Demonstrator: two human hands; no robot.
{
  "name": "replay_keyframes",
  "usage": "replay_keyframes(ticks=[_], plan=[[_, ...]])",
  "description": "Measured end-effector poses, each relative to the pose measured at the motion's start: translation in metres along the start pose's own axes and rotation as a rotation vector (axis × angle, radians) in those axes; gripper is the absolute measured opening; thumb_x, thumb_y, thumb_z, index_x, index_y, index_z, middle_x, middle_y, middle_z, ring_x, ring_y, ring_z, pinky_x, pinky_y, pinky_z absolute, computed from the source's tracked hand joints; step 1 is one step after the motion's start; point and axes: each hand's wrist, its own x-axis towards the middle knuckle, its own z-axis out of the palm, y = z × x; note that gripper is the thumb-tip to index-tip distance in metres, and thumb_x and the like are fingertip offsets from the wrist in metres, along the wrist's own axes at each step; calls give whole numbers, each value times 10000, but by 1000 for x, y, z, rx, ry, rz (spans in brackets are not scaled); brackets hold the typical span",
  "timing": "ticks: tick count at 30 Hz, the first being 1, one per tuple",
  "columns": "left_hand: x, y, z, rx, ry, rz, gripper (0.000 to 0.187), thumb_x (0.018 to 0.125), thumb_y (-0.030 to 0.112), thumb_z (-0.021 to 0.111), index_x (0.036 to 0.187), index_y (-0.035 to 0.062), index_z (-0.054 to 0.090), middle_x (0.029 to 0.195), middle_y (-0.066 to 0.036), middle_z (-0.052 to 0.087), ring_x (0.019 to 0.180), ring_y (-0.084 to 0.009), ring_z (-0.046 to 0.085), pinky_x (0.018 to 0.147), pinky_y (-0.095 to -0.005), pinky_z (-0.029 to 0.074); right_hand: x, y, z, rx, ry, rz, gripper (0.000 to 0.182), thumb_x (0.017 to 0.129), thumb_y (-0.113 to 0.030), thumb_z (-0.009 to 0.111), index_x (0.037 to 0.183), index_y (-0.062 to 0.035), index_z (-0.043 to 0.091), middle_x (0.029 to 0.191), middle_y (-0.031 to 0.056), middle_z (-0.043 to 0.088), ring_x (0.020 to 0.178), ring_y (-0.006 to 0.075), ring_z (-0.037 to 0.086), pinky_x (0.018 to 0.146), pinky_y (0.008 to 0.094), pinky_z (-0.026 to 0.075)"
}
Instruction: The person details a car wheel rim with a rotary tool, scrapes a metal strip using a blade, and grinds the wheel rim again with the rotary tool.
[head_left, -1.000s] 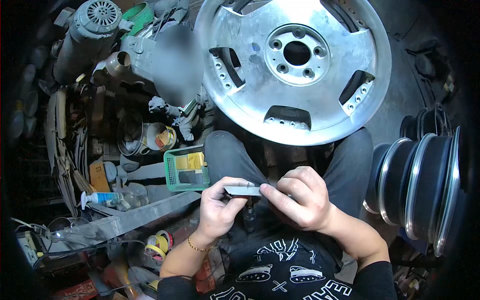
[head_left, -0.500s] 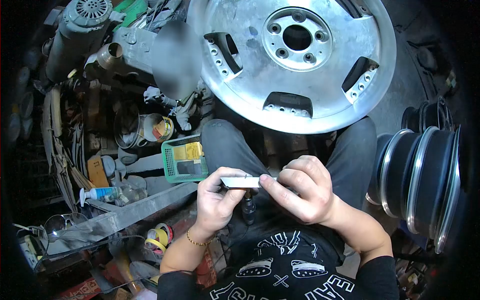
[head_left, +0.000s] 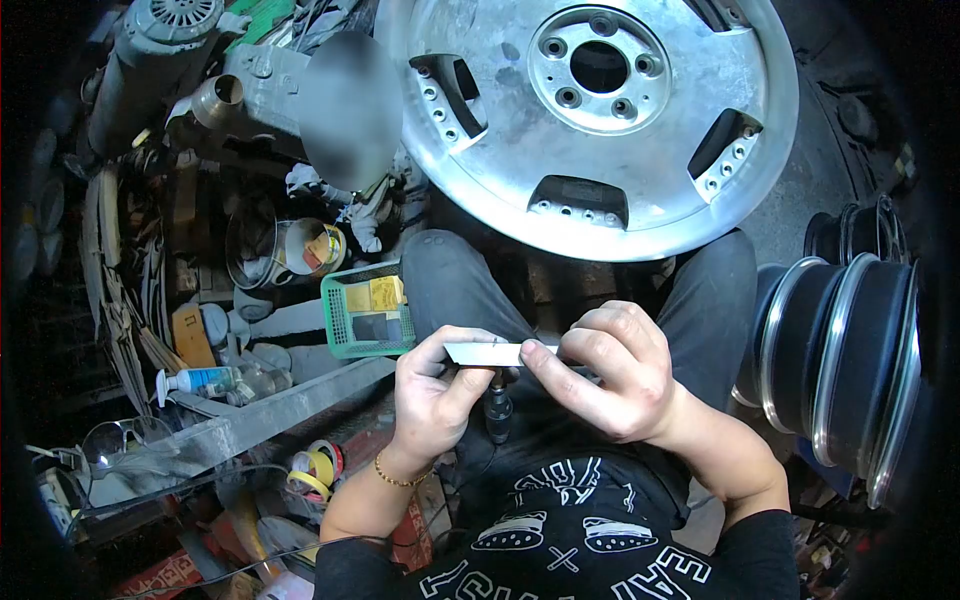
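A thin white strip [head_left: 485,354] with a slanted left end lies level between my two hands, above my lap. My left hand [head_left: 437,385] is closed around its left part, with the thumb below. At the strip's right end, the fingers of my right hand [head_left: 615,375] pinch it. Just under the strip, beside my left thumb, hangs a dark cylindrical tool [head_left: 498,412]; what supports it is hidden. Beyond my knees a large silver wheel rim [head_left: 640,195] lies face up, with bolt holes round its centre opening.
Left of my knee is a green basket [head_left: 338,345] with yellow boxes. A metal bar [head_left: 240,430] runs below it, near tape rolls [head_left: 312,470] and a spray bottle [head_left: 195,382]. More wheel rims [head_left: 835,365] stand at the right. A motor [head_left: 150,80] is at the upper left.
The white strip has tilted slightly and shows a little differently between my fingers. The large rim and the surroundings have shifted slightly in view.
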Motion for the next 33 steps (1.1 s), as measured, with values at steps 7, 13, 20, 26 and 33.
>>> replay_keyframes(ticks=[7, 13, 20, 26, 33], plan=[[0, -3, 1, -77, 16, -4, 123, 945, 27, 620, 1041, -47, 635, 948, -101, 698, 848, -133, 661, 782, -266, 530, 2, 1, 1, 2, 7, -17, 240, 675, -118, 683, 901, -42, 708, 772, 29, 546, 722, 173, 571, 616, 301, 495], [-2, -5, 5, 13, 68, -14, 117, 942, 2, 621, 1047, -48, 639, 959, -78, 696, 856, -109, 649, 782, -250, 526, 3, 4, 0, -8, -22, -41, 203, 688, -102, 691, 872, -17, 697, 755, 33, 554, 690, 175, 576, 622, 305, 502], [-5, -12, 14, -147, 113, -52, 143, 930, -20, 642, 1068, -59, 635, 984, -92, 694, 880, -103, 645, 790, -244, 530, 6, 7, -3, -13, -48, -57, 196, 689, -86, 691, 860, 9, 685, 744, 39, 555, 672, 173, 571, 615, 299, 496], [-7, -23, 16, -213, 135, -5, 138, 912, -46, 657, 1046, -60, 628, 976, -90, 692, 878, -109, 648, 782, -247, 534, 7, 6, -4, -21, -82, -66, 204, 684, -88, 682, 856, 22, 677, 743, 48, 553, 673, 176, 569, 612, 297, 497], [-6, -28, 25, -121, 202, 108, 107, 904, -63, 651, 1009, -58, 628, 964, -93, 692, 870, -112, 644, 791, -250, 530, 6, 6, -1, -42, -72, -61, 221, 684, -84, 674, 871, 35, 669, 760, 55, 563, 703, 186, 588, 637, 310, 516]])
